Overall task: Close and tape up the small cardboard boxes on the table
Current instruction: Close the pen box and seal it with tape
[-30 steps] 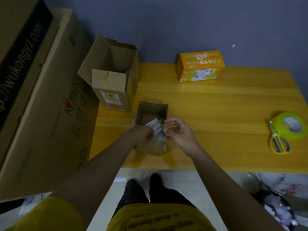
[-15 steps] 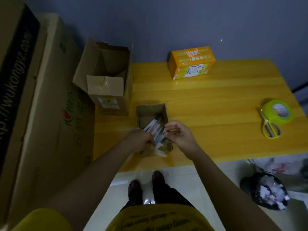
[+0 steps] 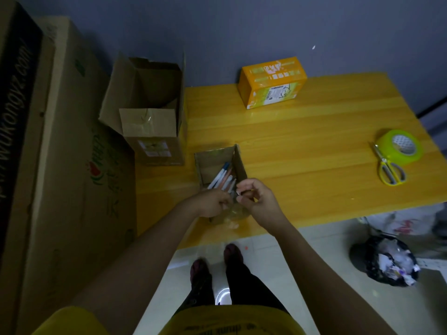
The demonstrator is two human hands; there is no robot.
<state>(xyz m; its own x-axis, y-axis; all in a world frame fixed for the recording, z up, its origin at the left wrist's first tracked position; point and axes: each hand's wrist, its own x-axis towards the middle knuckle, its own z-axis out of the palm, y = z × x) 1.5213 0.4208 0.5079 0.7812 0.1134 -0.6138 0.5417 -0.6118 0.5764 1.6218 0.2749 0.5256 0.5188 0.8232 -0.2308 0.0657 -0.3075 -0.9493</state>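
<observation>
Left hand (image 3: 212,201) grips pens (image 3: 223,178) over the open small box (image 3: 219,165); right hand (image 3: 257,199) pinches beside them.

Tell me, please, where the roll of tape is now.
In the head view, the green tape roll lies near the right edge of the table, touching the yellow-handled scissors.
</observation>
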